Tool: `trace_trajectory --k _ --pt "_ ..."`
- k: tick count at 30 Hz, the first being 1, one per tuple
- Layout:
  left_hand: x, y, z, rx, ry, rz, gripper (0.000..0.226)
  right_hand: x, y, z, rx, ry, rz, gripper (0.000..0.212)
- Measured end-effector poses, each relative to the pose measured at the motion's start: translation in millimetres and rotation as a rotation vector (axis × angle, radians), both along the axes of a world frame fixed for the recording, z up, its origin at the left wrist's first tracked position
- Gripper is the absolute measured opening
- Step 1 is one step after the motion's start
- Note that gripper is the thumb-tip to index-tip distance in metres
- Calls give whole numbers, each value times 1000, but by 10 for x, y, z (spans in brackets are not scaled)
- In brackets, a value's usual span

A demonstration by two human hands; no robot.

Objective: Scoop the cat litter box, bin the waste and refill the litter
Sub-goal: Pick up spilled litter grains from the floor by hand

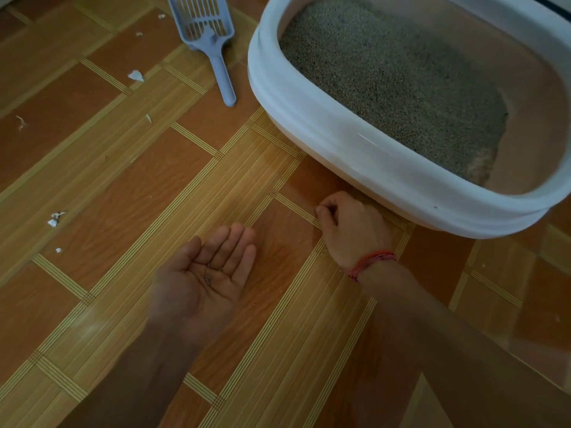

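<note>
Filling the view from one to three o'clock, the litter box [340,143] sits on the floor [123,186] with its long axis running from eleven o'clock down toward four. Its white rim is nearest the hands, and the grey litter [386,72] leaves bare pan along the right side. Just off the near wall, a few stray grains [323,250] dot the floor at seven o'clock from the right hand [352,230]. That hand, a red thread [370,262] at its wrist, is much the nearer of the two, lying almost against the foot of the box. Its fingers are curled, tips bunched down at the floor; whether they pinch a grain cannot be told. The left hand [207,273] is held flat and palm-up at eight o'clock from it, well apart from the box, carrying a few grains. The scoop [205,29] lies untouched at twelve o'clock, handle pointing back toward the hands. Likely the gathered grains must go up toward two o'clock, over the rim. White scraps [136,75] lie at ten.
</note>
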State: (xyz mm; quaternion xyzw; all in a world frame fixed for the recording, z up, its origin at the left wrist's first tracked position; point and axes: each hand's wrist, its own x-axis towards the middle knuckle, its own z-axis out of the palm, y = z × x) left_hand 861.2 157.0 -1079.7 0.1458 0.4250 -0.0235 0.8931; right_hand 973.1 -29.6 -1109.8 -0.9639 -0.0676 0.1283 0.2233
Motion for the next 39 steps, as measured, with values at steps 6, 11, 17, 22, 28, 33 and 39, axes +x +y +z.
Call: trace_trajectory --k 6,11,17,22,28,33,39 --pt "0 5 0 1 -2 3 52 -199 174 246 134 28 53 13" --pt "0 -6 5 -9 -6 3 53 -568 488 500 295 33 168 10" --pt "-27 -14 -1 -44 17 -35 45 -859 722 576 364 -2 334 13" --pt "-32 -34 19 -86 10 -57 44 -884 770 533 340 -4 371 13" --pt "-26 -10 4 -83 6 -35 41 -830 700 584 349 -2 346 11" --pt "-33 81 33 -5 -12 35 49 -583 326 454 258 7 169 8" --pt "-77 101 82 6 -8 41 53 -703 19 272 153 87 195 8"
